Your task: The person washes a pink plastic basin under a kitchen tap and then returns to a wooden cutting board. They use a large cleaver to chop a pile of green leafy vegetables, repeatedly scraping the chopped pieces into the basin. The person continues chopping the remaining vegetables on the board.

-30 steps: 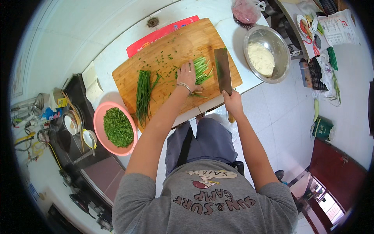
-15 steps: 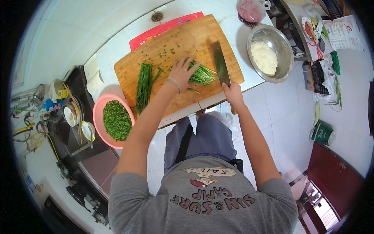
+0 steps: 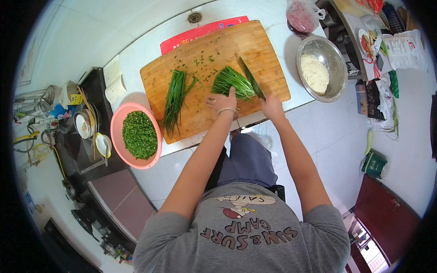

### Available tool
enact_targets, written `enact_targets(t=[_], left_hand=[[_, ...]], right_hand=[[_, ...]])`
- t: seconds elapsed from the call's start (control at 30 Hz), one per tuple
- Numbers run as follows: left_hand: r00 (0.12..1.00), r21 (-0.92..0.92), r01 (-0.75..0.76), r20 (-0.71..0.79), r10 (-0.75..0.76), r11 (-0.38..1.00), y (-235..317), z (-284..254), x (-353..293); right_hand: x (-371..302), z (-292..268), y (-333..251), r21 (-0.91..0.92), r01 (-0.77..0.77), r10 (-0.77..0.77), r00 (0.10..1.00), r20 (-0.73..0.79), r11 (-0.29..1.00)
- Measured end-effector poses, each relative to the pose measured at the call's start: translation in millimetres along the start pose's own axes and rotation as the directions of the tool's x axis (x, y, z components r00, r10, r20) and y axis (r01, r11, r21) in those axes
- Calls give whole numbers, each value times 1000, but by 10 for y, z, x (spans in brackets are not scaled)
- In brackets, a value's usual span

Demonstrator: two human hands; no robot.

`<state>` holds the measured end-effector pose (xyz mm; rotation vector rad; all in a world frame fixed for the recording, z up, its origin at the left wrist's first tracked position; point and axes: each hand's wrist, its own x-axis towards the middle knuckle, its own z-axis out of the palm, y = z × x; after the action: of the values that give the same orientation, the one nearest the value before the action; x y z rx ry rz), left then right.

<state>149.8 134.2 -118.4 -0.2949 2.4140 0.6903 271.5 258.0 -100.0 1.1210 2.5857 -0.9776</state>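
A wooden cutting board [image 3: 200, 111] carries two bundles of green chives. My right hand [image 3: 273, 107] grips the handle of a kitchen knife [image 3: 250, 75], its broad blade slanting to the far left along the right end of the shorter chive bundle [image 3: 229, 79]. At that bundle's near side is my left hand [image 3: 221, 103], thumb raised against the stalks and fingers stretched out to the left, holding nothing. The longer chive bundle [image 3: 174, 101] lies apart, toward the board's left side. Small chive bits [image 3: 201, 60] are scattered on the far part of the board.
A pink basin [image 3: 118, 148] of chopped greens [image 3: 139, 135] stands left of the board. To the right is a metal bowl [image 3: 337, 68] with dough [image 3: 314, 74]. Behind it sits a plastic bag of pink contents [image 3: 302, 17]. A red box [image 3: 177, 44] lies beyond the board.
My left hand has drawn back from on top of the shorter bundle to its near side. The knife blade has tilted left, closer to the bundle, which now lies more upright and gathered.
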Motion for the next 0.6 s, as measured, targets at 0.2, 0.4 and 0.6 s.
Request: enact_targets(t=[0.2,0.4,0.6], left_hand=[[992,43,104,-81,-101,994,634,179,127],[982,236,-38,-170,80,971,716,196,-80],[894,500,-303,-146,424,811,540,317,2]], right_hand=[[-343,4,-310,361,-328,234,931,279,873],[-605,-89,-231,610,-520,302,851,430,598],[-593,-249,92,537,-452,373,892,256,712]])
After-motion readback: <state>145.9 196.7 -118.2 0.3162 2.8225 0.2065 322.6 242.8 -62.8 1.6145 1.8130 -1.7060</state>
